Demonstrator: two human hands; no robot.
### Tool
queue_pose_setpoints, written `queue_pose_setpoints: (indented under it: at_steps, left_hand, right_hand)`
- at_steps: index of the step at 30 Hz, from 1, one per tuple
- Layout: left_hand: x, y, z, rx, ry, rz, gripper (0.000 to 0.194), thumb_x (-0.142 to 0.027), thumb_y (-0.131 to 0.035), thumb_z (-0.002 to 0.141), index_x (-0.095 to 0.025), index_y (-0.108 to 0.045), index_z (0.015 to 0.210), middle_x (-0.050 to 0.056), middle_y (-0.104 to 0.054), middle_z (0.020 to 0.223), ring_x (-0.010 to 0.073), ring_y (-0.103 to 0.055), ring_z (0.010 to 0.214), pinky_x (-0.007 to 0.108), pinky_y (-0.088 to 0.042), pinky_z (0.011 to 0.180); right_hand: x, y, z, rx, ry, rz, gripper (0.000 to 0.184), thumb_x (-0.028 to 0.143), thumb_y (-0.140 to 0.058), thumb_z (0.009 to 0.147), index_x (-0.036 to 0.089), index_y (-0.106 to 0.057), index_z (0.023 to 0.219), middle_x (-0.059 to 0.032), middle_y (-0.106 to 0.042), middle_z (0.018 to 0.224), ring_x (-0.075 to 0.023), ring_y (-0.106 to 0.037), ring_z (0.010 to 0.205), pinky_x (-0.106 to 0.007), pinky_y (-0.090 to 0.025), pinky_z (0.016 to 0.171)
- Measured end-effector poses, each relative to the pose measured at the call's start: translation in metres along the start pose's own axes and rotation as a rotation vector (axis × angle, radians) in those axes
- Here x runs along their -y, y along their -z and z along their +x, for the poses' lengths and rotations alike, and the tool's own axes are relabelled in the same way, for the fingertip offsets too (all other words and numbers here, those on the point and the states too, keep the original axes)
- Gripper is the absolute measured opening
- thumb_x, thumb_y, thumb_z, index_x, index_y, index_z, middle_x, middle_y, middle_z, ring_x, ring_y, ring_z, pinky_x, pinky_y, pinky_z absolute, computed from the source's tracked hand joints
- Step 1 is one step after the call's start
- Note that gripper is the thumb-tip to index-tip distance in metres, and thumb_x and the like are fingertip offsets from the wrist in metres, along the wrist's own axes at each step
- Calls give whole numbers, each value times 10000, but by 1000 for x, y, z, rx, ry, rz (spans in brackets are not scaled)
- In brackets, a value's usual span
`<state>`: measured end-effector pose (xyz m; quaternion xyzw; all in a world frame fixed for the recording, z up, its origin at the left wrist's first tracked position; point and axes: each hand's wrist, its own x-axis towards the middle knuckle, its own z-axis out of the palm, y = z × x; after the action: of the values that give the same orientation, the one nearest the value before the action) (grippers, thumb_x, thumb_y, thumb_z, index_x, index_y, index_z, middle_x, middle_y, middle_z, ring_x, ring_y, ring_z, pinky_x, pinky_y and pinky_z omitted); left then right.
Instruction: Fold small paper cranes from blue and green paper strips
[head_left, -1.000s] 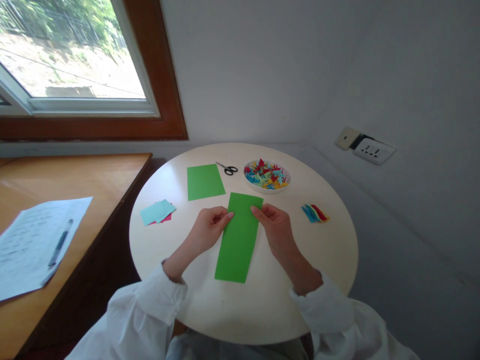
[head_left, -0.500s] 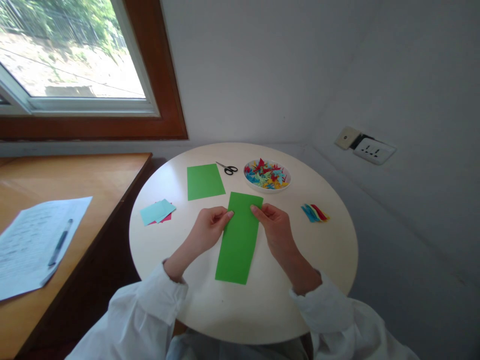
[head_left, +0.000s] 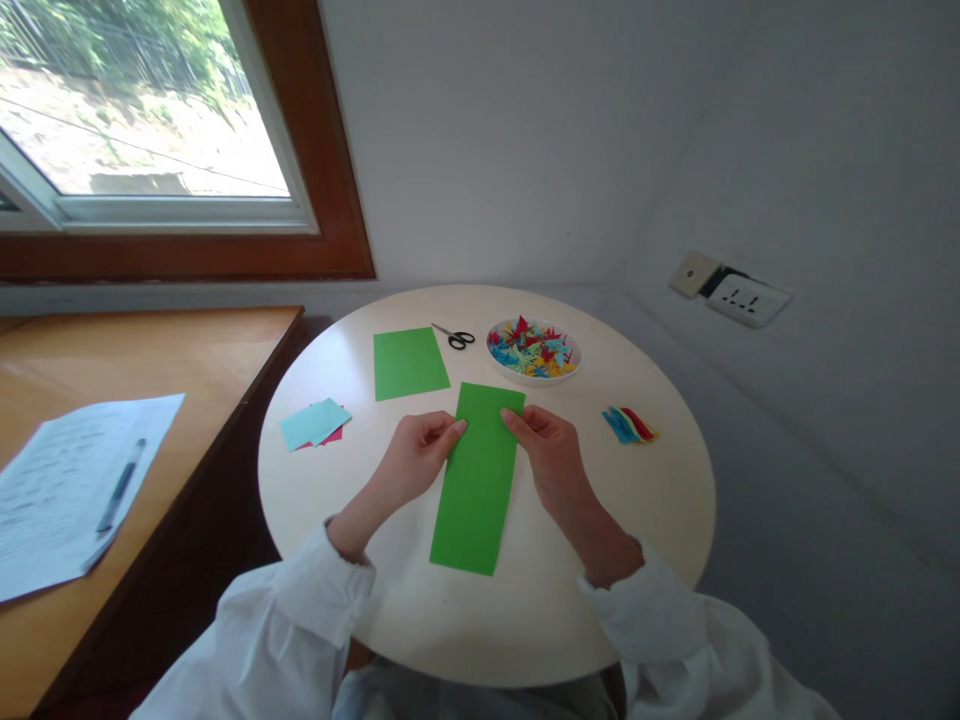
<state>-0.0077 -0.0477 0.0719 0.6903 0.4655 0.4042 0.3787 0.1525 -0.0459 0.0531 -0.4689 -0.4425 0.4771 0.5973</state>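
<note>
A long green paper rectangle (head_left: 478, 490) is held above the middle of the round white table (head_left: 397, 620). My left hand (head_left: 415, 452) pinches its left edge, thumb on top and fingers behind. On the opposite edge, my right hand (head_left: 549, 450) grips it the same way, a little below the far end. Whether the near end touches the table, I cannot tell. Beyond my left hand lies a wider green paper sheet (head_left: 410, 364), flat on the table. Black-handled scissors (head_left: 456, 338) rest just right of that sheet.
A white bowl (head_left: 536, 380) of small colourful folded papers stands at the back. Light blue and pink papers (head_left: 315, 424) lie on the left, a fan of coloured strips (head_left: 630, 425) on the right. Beside the table, a wooden desk (head_left: 217, 350) carries written sheets (head_left: 60, 490) and a pen (head_left: 121, 485).
The near end of the green paper has tilted very slightly toward me. Both hands keep their grip in almost the same place.
</note>
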Motion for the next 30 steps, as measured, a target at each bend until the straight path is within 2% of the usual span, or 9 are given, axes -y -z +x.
queue_pose_setpoints:
  at_steps: [6,12,19,26,30]
  left_hand:
    - [1,0,1,-13,-8,-21,397,-425,-471,795,-181,-356,504,-49,-285,491,80,-263,474,228,-215,444]
    - [3,-1,1,-69,-17,-30,392,-391,-494,800,-174,-381,494,-48,-295,491,81,-272,477,231,-222,446]
    - [4,-1,1,-94,12,-68,390,-411,-506,787,-172,-399,497,-44,-328,490,85,-288,481,230,-233,449]
    - [9,-2,0,-84,26,-67,383,-415,-510,792,-162,-453,510,-37,-360,483,93,-327,482,231,-258,453]
    - [10,-2,0,-84,15,-34,379,-406,-498,799,-162,-454,513,-36,-354,490,94,-321,485,236,-253,456]
  right_hand:
    - [-5,1,1,62,-63,74,254,404,-742,603,171,-651,642,7,-609,633,-132,-518,595,-294,-424,608]
    - [-6,0,-3,105,-69,70,261,412,-730,627,172,-680,716,-21,-665,716,-154,-564,646,-308,-456,643]
    - [-14,5,2,-35,32,25,253,432,-683,666,184,-686,717,-17,-652,685,-140,-540,628,-298,-448,631]
    - [-5,0,-1,-90,87,4,166,356,-687,646,191,-670,643,8,-626,604,-122,-508,586,-285,-436,617]
    - [-9,1,1,-117,60,34,197,377,-691,645,186,-683,693,-12,-651,678,-131,-530,623,-293,-444,628]
